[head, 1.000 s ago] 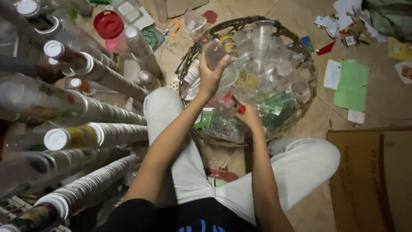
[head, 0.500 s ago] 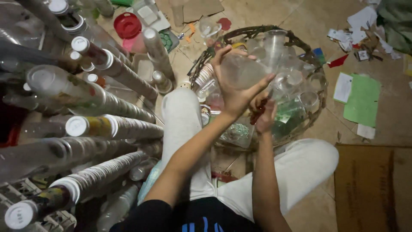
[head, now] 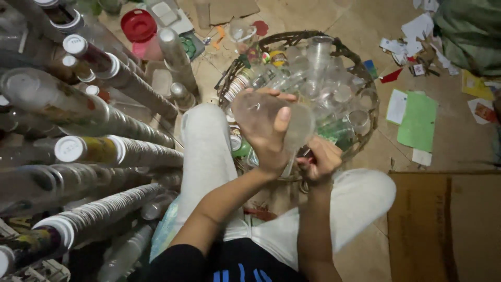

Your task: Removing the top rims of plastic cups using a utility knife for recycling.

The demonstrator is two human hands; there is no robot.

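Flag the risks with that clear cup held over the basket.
1. The left hand holds the clear plastic cup on its side with fingers and thumb alone; it may slip into the basket.
2. The right hand works a small red-tipped tool close to the left wrist; it may nick it.

The left hand (head: 269, 138) grips a clear plastic cup (head: 271, 117) lying sideways above the lap; the right hand (head: 321, 162) is closed around a small red-tipped object just beside it; a wicker basket (head: 360, 73) of clear cups sits beyond; stacked cup columns (head: 120, 151) lean at left.
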